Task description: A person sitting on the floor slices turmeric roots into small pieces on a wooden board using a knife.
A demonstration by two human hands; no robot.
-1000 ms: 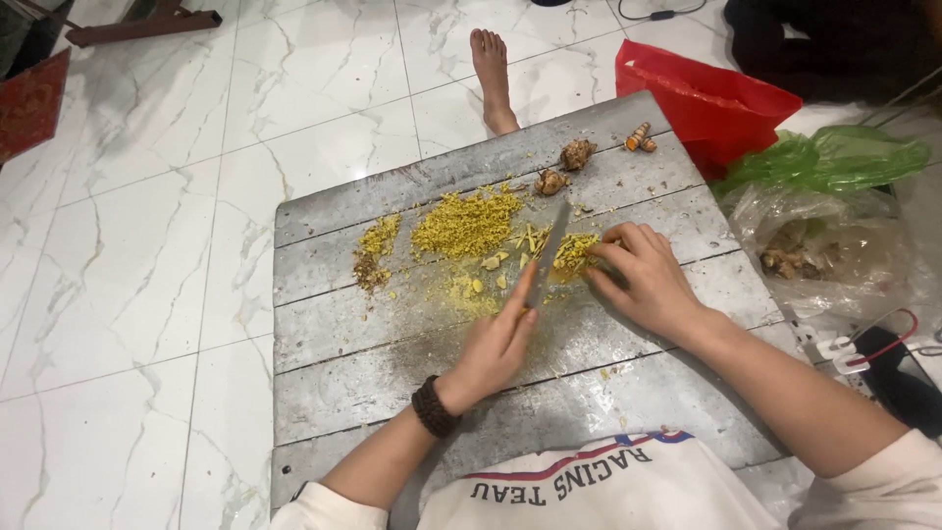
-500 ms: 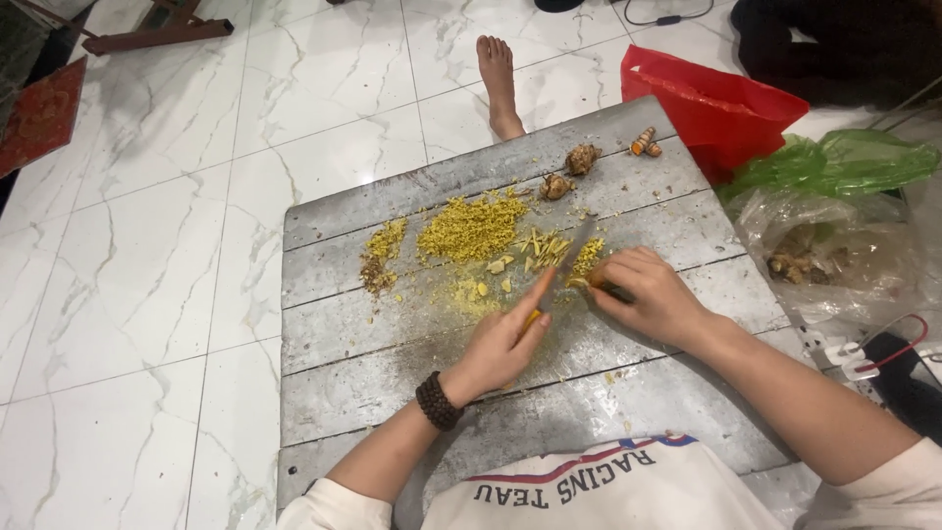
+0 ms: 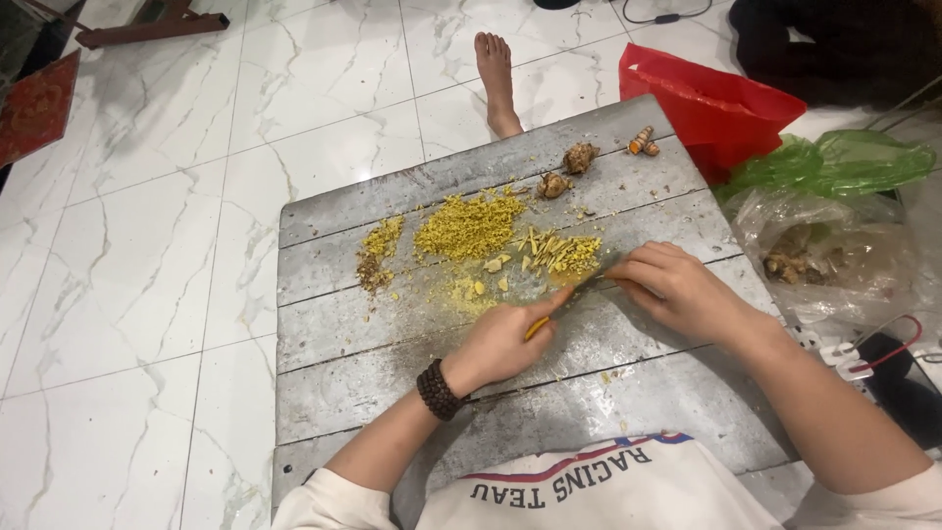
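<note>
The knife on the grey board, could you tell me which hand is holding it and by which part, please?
The left hand grips the knife by its orange handle, while the right hand rests its fingers near the blade's far end, beside the yellow strips.

White marble-veined floor tiles [image 3: 147,245]; red mat [image 3: 34,108] at left.

Your left hand [image 3: 505,339] has drawn back toward you from the yellow chopped pile [image 3: 469,224] and now grips the orange-handled knife [image 3: 564,299] lower on the grey plank bench [image 3: 324,383]. The blade, raised upright a second ago, now lies flat and low. Your right hand [image 3: 677,290] has slid down beside the blade's tip.
</note>
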